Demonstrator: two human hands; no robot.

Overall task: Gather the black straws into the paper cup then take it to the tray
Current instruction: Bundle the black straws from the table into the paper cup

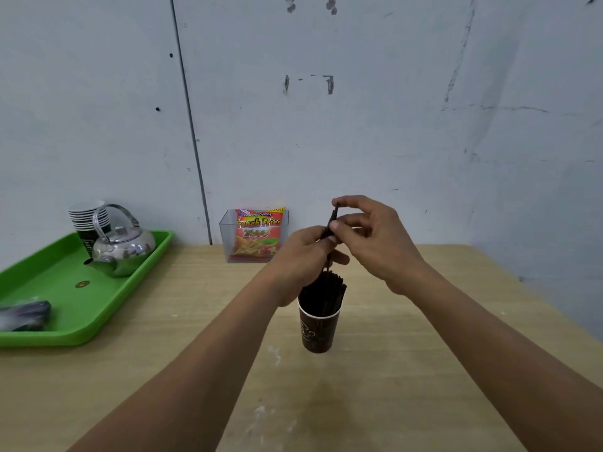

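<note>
A dark paper cup (pixel 319 331) stands upright in the middle of the wooden table, with several black straws (pixel 329 288) sticking out of its mouth. Above the cup, a few black straws (pixel 332 220) are held upright between both hands. My left hand (pixel 301 259) grips them low down, just over the cup. My right hand (pixel 368 230) pinches their top ends between thumb and fingers. The green tray (pixel 62 288) lies at the table's left edge, well apart from the cup.
On the tray stand a metal kettle (pixel 125 246), a stack of paper cups (pixel 88 220) and a dark wrapped bundle (pixel 26 314). A clear box holding a French-fries snack packet (pixel 257 236) sits against the wall behind my hands.
</note>
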